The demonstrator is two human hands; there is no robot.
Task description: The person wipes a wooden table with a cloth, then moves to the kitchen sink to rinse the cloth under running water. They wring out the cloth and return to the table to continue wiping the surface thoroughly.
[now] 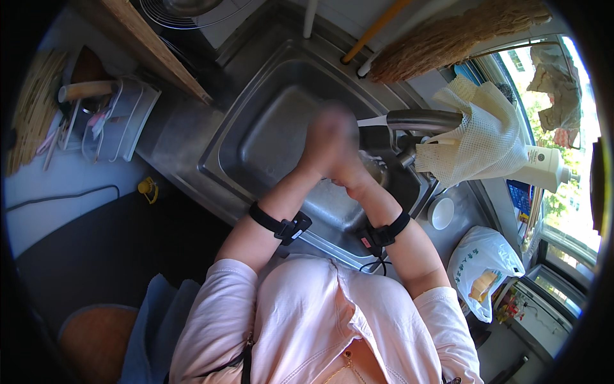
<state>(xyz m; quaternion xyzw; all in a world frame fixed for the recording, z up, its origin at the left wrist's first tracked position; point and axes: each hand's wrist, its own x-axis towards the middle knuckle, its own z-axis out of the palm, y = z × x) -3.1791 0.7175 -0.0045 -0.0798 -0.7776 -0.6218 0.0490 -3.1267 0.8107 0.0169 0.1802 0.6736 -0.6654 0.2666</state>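
Over a stainless steel sink (268,129), my left hand (320,141) and my right hand (352,168) are pressed together. Blur covers the fingers, and whether anything lies between them cannot be told. A metal faucet spout (422,120) with a pale end piece points at the hands from the right. Cream mesh cloth (484,134) drapes over the faucet's far end. Below the spout, partly behind my right hand, something shiny shows at the sink's drain side; it is unclear. Black straps with small devices circle both forearms.
A white bottle (542,168), a small white bowl (440,213) and a white plastic bag (479,269) stand to the right. At left are a clear utensil rack (136,125) and a wooden board edge (163,57). Pipes (371,33) rise behind the sink near a brown fibrous bundle (455,36).
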